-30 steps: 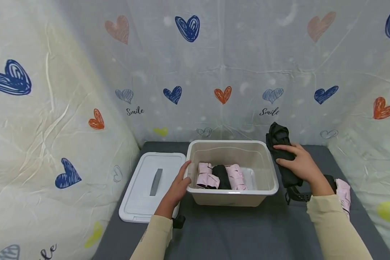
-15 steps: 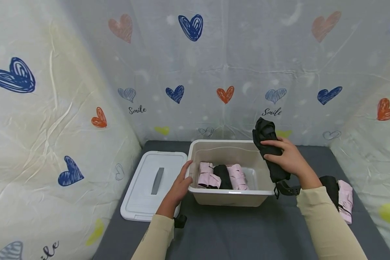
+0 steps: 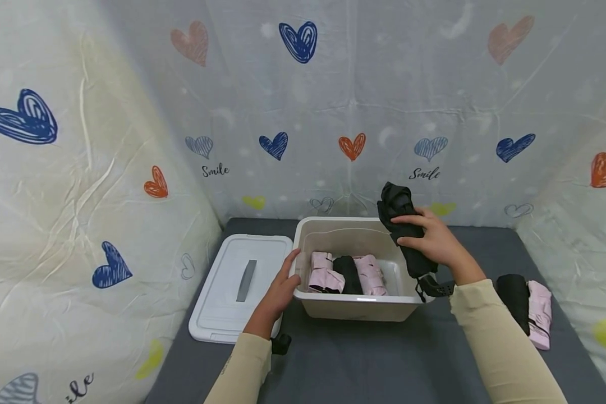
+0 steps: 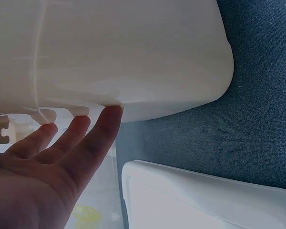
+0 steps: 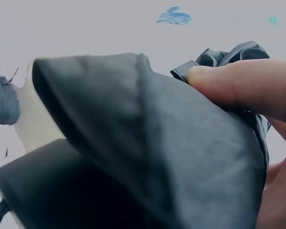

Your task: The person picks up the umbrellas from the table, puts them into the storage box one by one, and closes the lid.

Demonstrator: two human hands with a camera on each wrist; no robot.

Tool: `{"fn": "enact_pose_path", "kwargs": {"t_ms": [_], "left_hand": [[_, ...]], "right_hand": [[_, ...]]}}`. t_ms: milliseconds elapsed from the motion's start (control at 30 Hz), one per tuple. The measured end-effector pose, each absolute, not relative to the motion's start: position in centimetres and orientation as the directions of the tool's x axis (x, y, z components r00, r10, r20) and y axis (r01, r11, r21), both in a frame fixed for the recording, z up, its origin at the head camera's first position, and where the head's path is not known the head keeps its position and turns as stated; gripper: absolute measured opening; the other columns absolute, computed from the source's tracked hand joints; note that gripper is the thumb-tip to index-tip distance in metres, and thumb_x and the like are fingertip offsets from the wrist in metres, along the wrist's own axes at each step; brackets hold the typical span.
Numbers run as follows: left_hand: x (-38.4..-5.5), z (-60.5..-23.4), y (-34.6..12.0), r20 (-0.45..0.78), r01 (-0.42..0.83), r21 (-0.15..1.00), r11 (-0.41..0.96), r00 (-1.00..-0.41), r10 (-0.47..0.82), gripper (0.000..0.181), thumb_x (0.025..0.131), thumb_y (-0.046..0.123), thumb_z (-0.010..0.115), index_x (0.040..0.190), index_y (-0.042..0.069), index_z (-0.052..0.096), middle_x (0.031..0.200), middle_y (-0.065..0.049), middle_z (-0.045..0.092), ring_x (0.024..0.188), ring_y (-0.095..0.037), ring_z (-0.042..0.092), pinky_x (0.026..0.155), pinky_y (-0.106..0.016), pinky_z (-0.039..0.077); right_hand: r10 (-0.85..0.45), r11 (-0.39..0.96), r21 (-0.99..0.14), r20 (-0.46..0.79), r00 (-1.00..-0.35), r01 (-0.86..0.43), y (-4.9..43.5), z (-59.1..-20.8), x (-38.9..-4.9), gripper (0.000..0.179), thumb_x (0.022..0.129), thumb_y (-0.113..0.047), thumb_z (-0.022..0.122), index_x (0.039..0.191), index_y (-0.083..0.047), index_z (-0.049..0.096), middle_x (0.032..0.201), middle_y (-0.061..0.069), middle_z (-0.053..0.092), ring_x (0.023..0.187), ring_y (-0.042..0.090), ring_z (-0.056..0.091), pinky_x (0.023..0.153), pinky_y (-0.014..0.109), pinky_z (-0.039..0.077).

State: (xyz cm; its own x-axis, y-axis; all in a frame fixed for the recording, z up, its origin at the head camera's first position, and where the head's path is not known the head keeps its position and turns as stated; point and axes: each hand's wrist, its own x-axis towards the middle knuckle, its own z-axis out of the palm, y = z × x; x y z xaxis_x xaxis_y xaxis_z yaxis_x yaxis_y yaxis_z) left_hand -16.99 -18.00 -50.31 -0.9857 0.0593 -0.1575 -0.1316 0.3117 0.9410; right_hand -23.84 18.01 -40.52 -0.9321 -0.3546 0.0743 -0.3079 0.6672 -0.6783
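My right hand [image 3: 434, 241] grips a black folding umbrella [image 3: 401, 210], tilted over the right end of a beige storage box [image 3: 353, 308]. Its loose black fabric fills much of the right wrist view, with my thumb [image 5: 229, 83] pressed on the cloth and the dark handle [image 5: 47, 191] at lower left. My left hand [image 3: 278, 292] holds the box's left rim; in the left wrist view the fingertips [image 4: 112, 114] meet it from outside. Inside the box, a black roll [image 3: 348, 275] lies between two pink rolled bundles [image 3: 370, 275], filling its left and middle.
Left of the box lies a white lid [image 3: 217, 303] with a grey handle [image 3: 246, 280]. A black roll [image 3: 514, 300] and a pink one [image 3: 539, 314] lie side by side at the right on the dark grey tabletop [image 3: 363, 359]. A heart-printed curtain surrounds the table.
My right hand has carried the black umbrella leftward, from beside the box to over its right end. The two rolls at the right are now uncovered. My left hand stays at the rim.
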Motion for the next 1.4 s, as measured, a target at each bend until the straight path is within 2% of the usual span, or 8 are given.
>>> {"fn": "enact_pose_path", "kwargs": {"t_ms": [167, 500, 733, 1100, 1400], "left_hand": [[-16.9, -50.5, -18.1, -0.154, -0.127, 0.944, 0.304, -0.986, 0.066, 0.070, 0.090, 0.012, 0.039, 0.153, 0.037, 0.022, 0.163, -0.006, 0.013, 0.147, -0.033, 0.017, 0.110, -0.065, 0.022], [-17.3, -50.7, -18.1, -0.148, -0.126, 0.942, 0.311, -0.988, 0.049, 0.070, 0.089, 0.012, 0.039, 0.152, 0.039, 0.023, 0.162, -0.004, 0.015, 0.147, -0.033, 0.018, 0.110, -0.065, 0.021], [-17.3, -50.6, -18.0, -0.144, -0.122, 0.941, 0.316, -0.989, 0.046, 0.071, 0.088, 0.011, 0.038, 0.152, 0.036, 0.023, 0.162, -0.006, 0.015, 0.148, -0.035, 0.017, 0.110, -0.066, 0.021], [-17.5, -50.9, -18.0, -0.156, -0.134, 0.934, 0.330, -0.987, 0.039, 0.070, 0.088, 0.011, 0.038, 0.153, 0.036, 0.023, 0.163, -0.005, 0.015, 0.148, -0.035, 0.015, 0.110, -0.067, 0.019], [-17.5, -50.9, -18.0, -0.163, -0.144, 0.934, 0.328, -0.986, 0.030, 0.070, 0.089, 0.012, 0.038, 0.152, 0.037, 0.023, 0.163, -0.005, 0.015, 0.149, -0.035, 0.014, 0.110, -0.067, 0.019]], "right_hand": [[-0.391, 0.671, -0.663, 0.063, -0.918, -0.331, 17.2, -41.5, -24.4, 0.048, 0.087, -0.031, 0.070, 0.133, -0.021, 0.060, 0.157, 0.027, 0.017, 0.140, 0.052, 0.021, 0.102, 0.071, 0.027], [-0.454, 0.676, -0.635, 0.042, -0.890, -0.374, 15.6, -42.7, -25.0, 0.043, 0.087, -0.024, 0.070, 0.130, -0.024, 0.063, 0.156, 0.027, 0.018, 0.138, 0.053, 0.026, 0.100, 0.068, 0.032], [-0.490, 0.678, -0.613, 0.035, -0.871, -0.406, 14.9, -44.0, -25.4, 0.042, 0.083, -0.018, 0.073, 0.124, -0.022, 0.067, 0.150, 0.026, 0.030, 0.131, 0.047, 0.035, 0.096, 0.060, 0.040], [-0.501, 0.701, -0.593, -0.012, -0.865, -0.397, 14.5, -45.5, -25.7, 0.043, 0.079, -0.017, 0.076, 0.122, -0.021, 0.069, 0.142, 0.027, 0.039, 0.120, 0.045, 0.045, 0.090, 0.056, 0.043], [-0.502, 0.741, -0.561, -0.100, -0.859, -0.368, 14.3, -46.1, -25.9, 0.045, 0.081, -0.020, 0.074, 0.125, -0.020, 0.066, 0.144, 0.033, 0.036, 0.130, 0.050, 0.039, 0.097, 0.059, 0.039]]}}
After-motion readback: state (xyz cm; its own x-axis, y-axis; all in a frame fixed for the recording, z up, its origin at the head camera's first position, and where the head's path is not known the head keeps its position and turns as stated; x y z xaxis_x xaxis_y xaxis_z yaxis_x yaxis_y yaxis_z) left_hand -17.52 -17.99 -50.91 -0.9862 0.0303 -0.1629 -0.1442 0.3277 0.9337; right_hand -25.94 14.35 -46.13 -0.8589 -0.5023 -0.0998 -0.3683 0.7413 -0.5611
